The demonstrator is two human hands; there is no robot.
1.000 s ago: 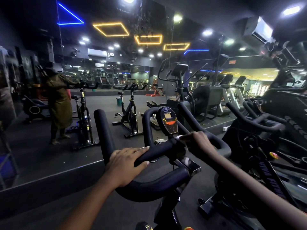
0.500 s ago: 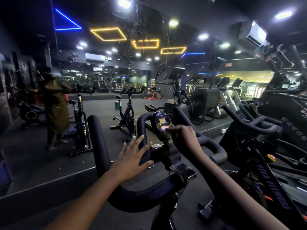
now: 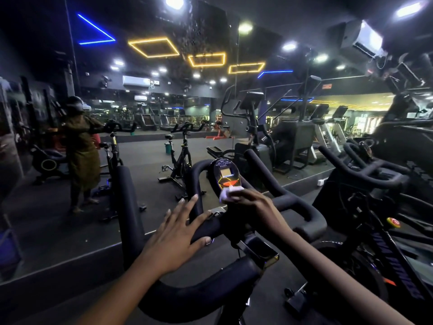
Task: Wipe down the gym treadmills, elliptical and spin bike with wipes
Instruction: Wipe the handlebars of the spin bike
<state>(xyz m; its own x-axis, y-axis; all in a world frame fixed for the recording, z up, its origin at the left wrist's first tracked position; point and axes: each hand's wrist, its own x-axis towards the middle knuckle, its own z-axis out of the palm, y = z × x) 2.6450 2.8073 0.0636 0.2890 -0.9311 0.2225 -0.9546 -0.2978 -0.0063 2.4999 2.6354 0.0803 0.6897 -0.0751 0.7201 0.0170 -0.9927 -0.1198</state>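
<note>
Grip: my right hand (image 3: 254,206) pinches a crumpled white wipe (image 3: 228,193) against the lower edge of the oval black console (image 3: 225,175).
Brace: my left hand (image 3: 178,231) lies with fingers spread on the black padded handlebar (image 3: 128,202).
Change: a second ago that hand wrapped the bar, and the wipe sat lower.
Meaning: bars probably done; console is now the step in hand.

Purple lettering on neighbouring spin bike frame (image 3: 398,266): blurred, unreadable. Console display (image 3: 226,172) on near spin bike: no legible digits. Orange wall sign (image 3: 326,86): too small to read.
</note>
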